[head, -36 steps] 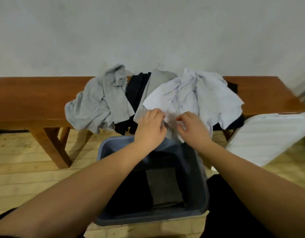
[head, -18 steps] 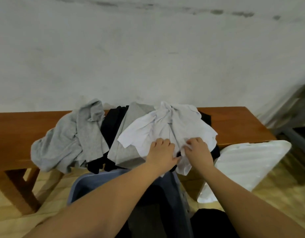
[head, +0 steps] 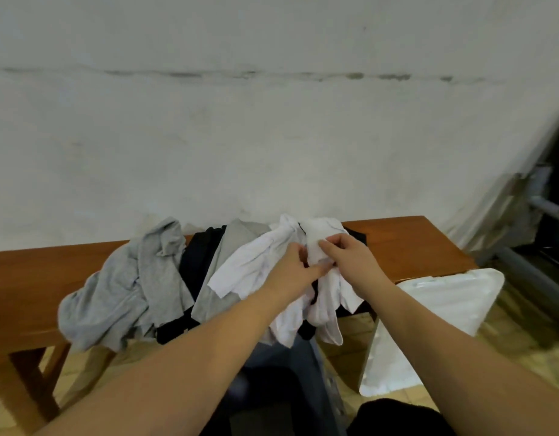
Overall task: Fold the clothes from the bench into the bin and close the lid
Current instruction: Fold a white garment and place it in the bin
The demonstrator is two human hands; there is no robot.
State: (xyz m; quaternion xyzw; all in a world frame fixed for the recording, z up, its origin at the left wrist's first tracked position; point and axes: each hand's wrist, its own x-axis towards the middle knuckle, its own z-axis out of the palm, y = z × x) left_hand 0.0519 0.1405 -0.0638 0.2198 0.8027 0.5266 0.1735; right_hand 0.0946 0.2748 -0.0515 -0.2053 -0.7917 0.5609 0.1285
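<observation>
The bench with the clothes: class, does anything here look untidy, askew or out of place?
Yes. The clothes lie in a crumpled heap: the grey garment and white shirt spill over the front edge of the bench. The white lid is off the bin, leaning tilted against the bench.

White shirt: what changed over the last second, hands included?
Both hands moved from the white shirt's hanging front edge up onto the pile. The left hand and right hand now pinch a bunched fold of it between them, lifted slightly. The head camera tilted up, so the bin is mostly out of view. The grey garment, black garment, bench and the lid leaning on it stayed put.
</observation>
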